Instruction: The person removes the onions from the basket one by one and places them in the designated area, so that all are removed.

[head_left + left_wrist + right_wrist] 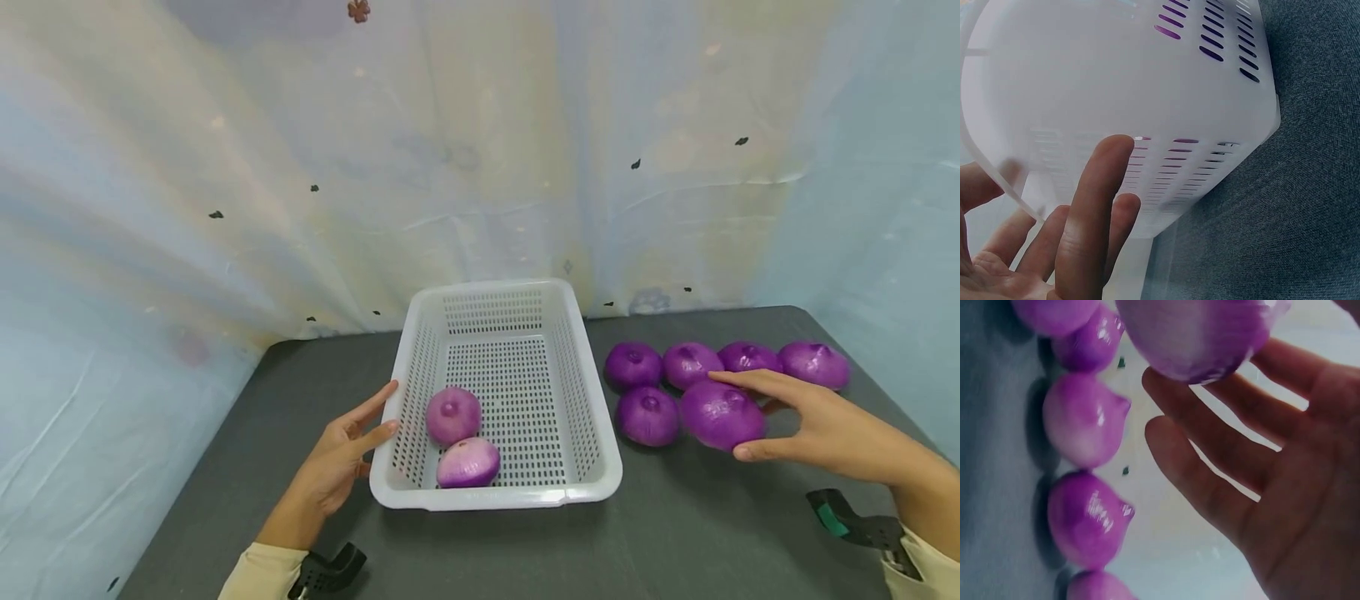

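Observation:
My right hand (817, 425) holds a purple onion (722, 415) between thumb and fingers, raised over the dark table beside the other onions. Seen from the right wrist, that onion (1191, 337) lies against the fingertips. A white slotted plastic basket (491, 500) stands in the middle. Its left rim is held by my left hand (337, 458), thumb and forefinger at the edge, with other fingers (1088, 219) along the outer wall in the left wrist view. Inside the basket are an onion (453, 416) and a paler, tilted onion (468, 463), both near the left side.
To the right of the basket, several purple onions (691, 364) form a back row, with another onion (648, 416) in front. A patterned curtain (487, 167) hangs behind the dark table (525, 550). Each wrist carries a black device (330, 571).

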`<act>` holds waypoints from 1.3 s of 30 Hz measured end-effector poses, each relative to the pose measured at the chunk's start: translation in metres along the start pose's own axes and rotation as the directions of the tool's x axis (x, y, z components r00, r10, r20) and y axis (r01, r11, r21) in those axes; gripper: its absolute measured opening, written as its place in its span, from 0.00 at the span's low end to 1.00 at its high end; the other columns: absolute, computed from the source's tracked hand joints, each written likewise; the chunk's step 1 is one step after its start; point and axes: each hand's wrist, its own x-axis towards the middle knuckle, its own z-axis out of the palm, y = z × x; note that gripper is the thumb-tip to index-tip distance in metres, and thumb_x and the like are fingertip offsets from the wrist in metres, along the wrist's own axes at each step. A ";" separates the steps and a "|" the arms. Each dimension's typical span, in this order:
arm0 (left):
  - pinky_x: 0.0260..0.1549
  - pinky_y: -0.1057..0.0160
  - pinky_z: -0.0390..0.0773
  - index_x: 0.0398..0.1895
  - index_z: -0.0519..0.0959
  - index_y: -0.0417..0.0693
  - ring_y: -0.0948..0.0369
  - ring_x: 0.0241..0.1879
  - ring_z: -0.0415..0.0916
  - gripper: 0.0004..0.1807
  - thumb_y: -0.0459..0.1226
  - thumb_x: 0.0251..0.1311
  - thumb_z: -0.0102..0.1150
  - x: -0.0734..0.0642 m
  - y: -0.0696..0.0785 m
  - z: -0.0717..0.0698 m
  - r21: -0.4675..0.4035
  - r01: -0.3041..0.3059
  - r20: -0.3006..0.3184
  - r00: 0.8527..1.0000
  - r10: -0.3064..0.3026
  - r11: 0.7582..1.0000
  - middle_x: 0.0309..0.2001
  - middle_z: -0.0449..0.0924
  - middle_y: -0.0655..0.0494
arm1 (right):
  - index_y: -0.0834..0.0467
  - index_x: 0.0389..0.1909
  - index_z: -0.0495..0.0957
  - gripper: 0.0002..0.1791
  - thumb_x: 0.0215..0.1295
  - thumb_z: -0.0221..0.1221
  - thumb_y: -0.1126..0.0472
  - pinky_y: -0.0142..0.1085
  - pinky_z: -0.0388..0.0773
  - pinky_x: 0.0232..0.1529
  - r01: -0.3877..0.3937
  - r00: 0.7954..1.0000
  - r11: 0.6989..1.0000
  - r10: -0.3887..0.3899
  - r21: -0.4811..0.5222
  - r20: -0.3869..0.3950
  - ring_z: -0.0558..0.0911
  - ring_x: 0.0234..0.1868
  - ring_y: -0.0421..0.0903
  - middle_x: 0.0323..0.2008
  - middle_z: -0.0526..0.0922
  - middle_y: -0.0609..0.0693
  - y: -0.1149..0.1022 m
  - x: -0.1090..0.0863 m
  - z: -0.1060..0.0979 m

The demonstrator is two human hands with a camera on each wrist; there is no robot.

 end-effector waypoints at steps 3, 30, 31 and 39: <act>0.40 0.48 0.85 0.76 0.61 0.66 0.55 0.55 0.78 0.35 0.41 0.68 0.61 0.000 0.001 0.000 0.000 0.005 -0.008 1.000 -0.005 1.000 0.79 0.50 0.54 | 0.46 0.70 0.69 0.45 0.50 0.75 0.48 0.29 0.78 0.38 -0.003 1.000 1.000 0.003 -0.011 0.004 0.64 0.51 0.14 0.64 0.75 0.57 0.010 0.000 0.000; 0.40 0.47 0.85 0.77 0.60 0.62 0.58 0.53 0.79 0.36 0.39 0.67 0.62 0.000 0.001 -0.002 -0.039 -0.017 0.008 1.000 0.017 0.999 0.77 0.53 0.53 | 0.53 0.67 0.72 0.44 0.46 0.78 0.53 0.29 0.77 0.38 0.097 0.994 0.994 -0.095 0.043 -0.046 0.60 0.52 0.15 0.58 0.72 0.53 0.051 0.009 0.031; 0.40 0.47 0.85 0.77 0.61 0.62 0.58 0.53 0.79 0.36 0.39 0.67 0.62 0.000 0.001 -0.002 -0.040 -0.016 0.007 1.000 0.016 0.999 0.77 0.53 0.53 | 0.53 0.66 0.72 0.44 0.45 0.78 0.54 0.30 0.77 0.39 0.104 0.993 0.994 -0.102 0.041 -0.051 0.60 0.52 0.15 0.57 0.73 0.52 0.051 0.009 0.031; 0.40 0.47 0.85 0.76 0.61 0.63 0.57 0.53 0.79 0.36 0.40 0.68 0.61 0.001 0.000 -0.002 -0.027 -0.015 0.004 1.000 0.015 1.000 0.77 0.53 0.53 | 0.53 0.64 0.74 0.40 0.47 0.77 0.55 0.30 0.79 0.39 0.146 0.988 0.989 -0.144 0.035 -0.064 0.65 0.51 0.18 0.56 0.72 0.46 0.053 0.011 0.036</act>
